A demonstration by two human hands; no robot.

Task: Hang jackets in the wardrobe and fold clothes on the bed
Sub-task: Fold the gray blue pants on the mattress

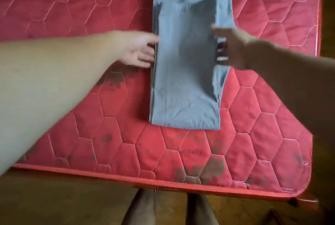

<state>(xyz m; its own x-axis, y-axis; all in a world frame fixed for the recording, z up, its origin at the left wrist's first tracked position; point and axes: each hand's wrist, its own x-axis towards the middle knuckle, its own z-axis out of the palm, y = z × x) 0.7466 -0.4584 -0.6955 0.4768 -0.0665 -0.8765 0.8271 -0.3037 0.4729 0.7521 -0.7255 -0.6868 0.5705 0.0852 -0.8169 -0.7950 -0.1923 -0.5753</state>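
Both arms reach forward. The left hand, its fingers straight, touches the left side of the one grey garment. The right hand meets its right side, the grip blurred and unclear. The garment lies flat on the red mattress, its long axis running from the near edge toward the far one.

One view only, worn on the person's head, wide-angled and close. It looks forward and steeply down across the near edge of the bed, its near right corner in frame, the left hand and right hand stretched in, feet on the floor below.
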